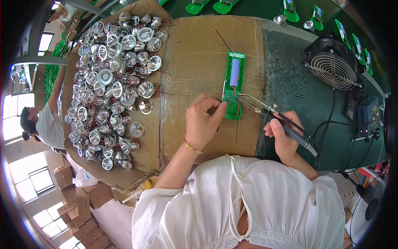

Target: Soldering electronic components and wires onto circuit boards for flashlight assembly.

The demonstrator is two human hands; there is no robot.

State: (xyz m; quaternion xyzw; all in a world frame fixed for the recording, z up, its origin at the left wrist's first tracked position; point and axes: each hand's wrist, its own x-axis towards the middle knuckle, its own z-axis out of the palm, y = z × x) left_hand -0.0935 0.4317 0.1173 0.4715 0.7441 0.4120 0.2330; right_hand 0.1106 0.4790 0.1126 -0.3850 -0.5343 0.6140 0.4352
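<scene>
A green plastic housing (pixel 234 113) lies lengthwise on a sheet of cardboard in front of me. It holds a lilac cylindrical battery cell (pixel 235 74) and, below that, a small green circuit board (pixel 229 94) with thin red and black wires. My left hand (pixel 203 118) is at the housing's lower left edge, thumb and forefinger pinched together; whatever lies between them is too small to make out. My right hand (pixel 286 135) grips a soldering iron (pixel 295 137) with a thin curved metal tube alongside. Its tip points at the board from the right.
On the left, a cardboard tray (pixel 124 180) is heaped with silvery lamp reflectors (pixel 105 76) trailing wires. A black fan (pixel 333 70) and a blue power unit (pixel 365 118) stand right, with cables hanging near my right arm. More green housings (pixel 291 12) line the far side. Another person (pixel 45 124) is at left.
</scene>
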